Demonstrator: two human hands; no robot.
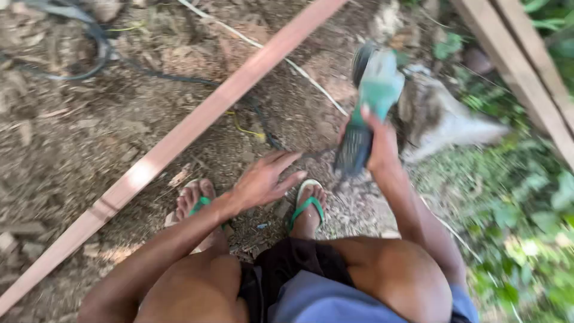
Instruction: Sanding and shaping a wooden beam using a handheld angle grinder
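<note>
Green plastic covers the head of the angle grinder (372, 101), which the right hand (381, 146) carries by its dark ribbed rear body, the grip clenched around it, the disc end pointing away and up over the dirt. It looks a dense, rigid tool, probably heavy at the head where the motor and guard sit, so I would judge the narrow rear barrel the sensible place to hold it; the ribbing there should stop a sweaty palm slipping (the disc edge is nothing to touch). The picture is blurred around the guard, so I cannot make out the disc itself.

The left hand (263, 179) hangs released, fingers spread, holding nothing, above the feet in green sandals (308, 206). A long reddish wooden plank (197, 122) lies slantwise across the ground just left of that hand, stiff and slim, likely light enough to lift near its middle. A dark cable (95, 48) loops over the wood chips, a pale cord (311, 81) crosses under the plank, and more planks (526, 66) lean at the right by the weeds. No packages, labels or signs show anywhere.
</note>
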